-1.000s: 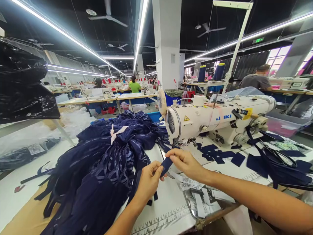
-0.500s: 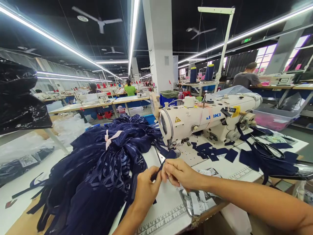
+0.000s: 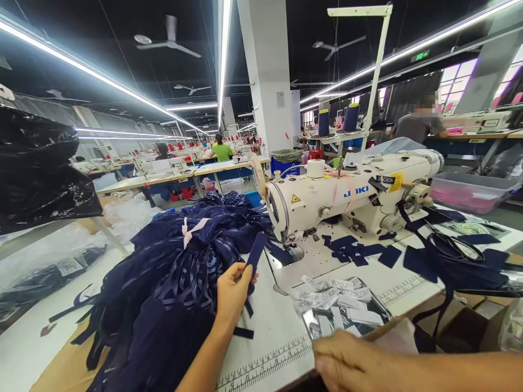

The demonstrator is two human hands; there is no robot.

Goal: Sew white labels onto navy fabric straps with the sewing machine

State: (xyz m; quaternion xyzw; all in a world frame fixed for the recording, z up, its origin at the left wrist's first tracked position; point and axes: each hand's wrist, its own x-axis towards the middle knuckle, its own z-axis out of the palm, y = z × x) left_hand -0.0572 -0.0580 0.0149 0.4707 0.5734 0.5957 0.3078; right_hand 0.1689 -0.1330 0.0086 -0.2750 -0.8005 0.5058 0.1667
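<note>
My left hand pinches a navy fabric strip, which points up in front of the sewing machine. My right hand is low at the table's front edge, fingers curled together; whatever they may hold is hidden. Just above it lies a tray of white printed labels. A large heap of navy garments, tied with a pale pink band, fills the table left of my left hand. Small navy fabric pieces lie beside the machine's base.
Printed ruler markings run along the table front. A black plastic bag hangs at the left. Thread cones stand behind the machine. A clear bin and a person in grey are at the right.
My hands have separated. The right hand moved down and toward me, uncovering the labels; the left moved slightly left and now holds the strip upright. The view shifted slightly.
</note>
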